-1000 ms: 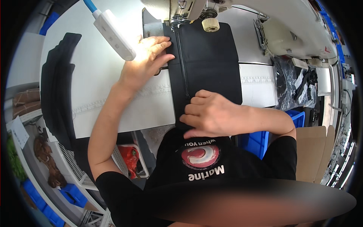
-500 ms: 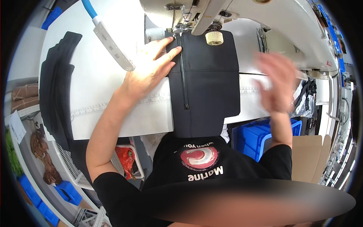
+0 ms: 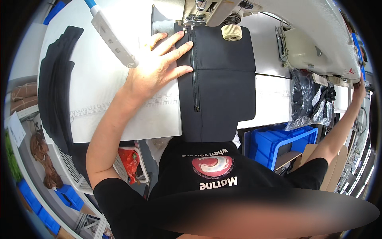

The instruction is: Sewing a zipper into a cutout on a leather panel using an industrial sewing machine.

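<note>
A black fabric panel (image 3: pixel 225 89) lies under the needle area of a white sewing machine (image 3: pixel 306 24), its near end hanging over the table edge. A black zipper (image 3: pixel 195 75) runs along the panel's left side. Spread flat, my left hand (image 3: pixel 161 59) has its fingertips on the panel's left edge and the zipper, just short of the presser foot (image 3: pixel 194 24). Far to the right, my right hand (image 3: pixel 360 87) reaches to the right end of the machine. Its fingers are mostly hidden there, so what they touch does not show.
Stacked black fabric pieces (image 3: pixel 55 87) drape over the table's left side. A white lamp arm (image 3: pixel 111 38) hangs above the white table (image 3: pixel 99 123). Clear plastic bags (image 3: pixel 312 99) with dark contents lie right of the panel. Below stands a blue crate (image 3: pixel 262 147) beside cardboard (image 3: pixel 332 171).
My right hand has swung from beside the panel out to the machine's right end. My left hand stays on the panel, its fingers spread wider.
</note>
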